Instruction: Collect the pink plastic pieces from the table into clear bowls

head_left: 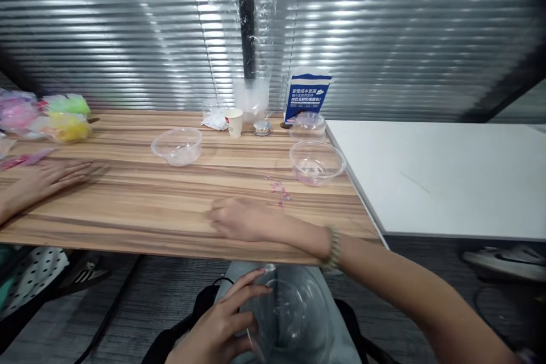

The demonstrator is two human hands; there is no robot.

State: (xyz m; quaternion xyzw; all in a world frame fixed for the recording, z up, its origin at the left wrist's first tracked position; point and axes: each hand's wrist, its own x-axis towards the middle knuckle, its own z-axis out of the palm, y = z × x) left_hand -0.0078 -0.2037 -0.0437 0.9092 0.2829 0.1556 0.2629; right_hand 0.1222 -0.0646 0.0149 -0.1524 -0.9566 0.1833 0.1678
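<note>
Low in the view, my left hand [232, 318] grips the left side of a clear round plastic bowl [298, 318] resting on my lap below the table edge. My right hand [239, 219], a beaded bracelet on its wrist, lies on the wooden table [140, 199] near the front edge. Its fingers are curled inward, and whatever they may hold is hidden. Small pink scraps [279, 189] lie on the wood just beyond that hand. Behind them stands a clear tub [316, 165] with a pinkish bottom.
Another clear tub [181, 148], a paper cup [234, 123], a small tin [261, 128], a lidded container [309, 125] and a blue bag [305, 99] stand farther back. Colourful bagged items [63, 116] lie left, near another person's hand [51, 179]. A white table [443, 176] adjoins right.
</note>
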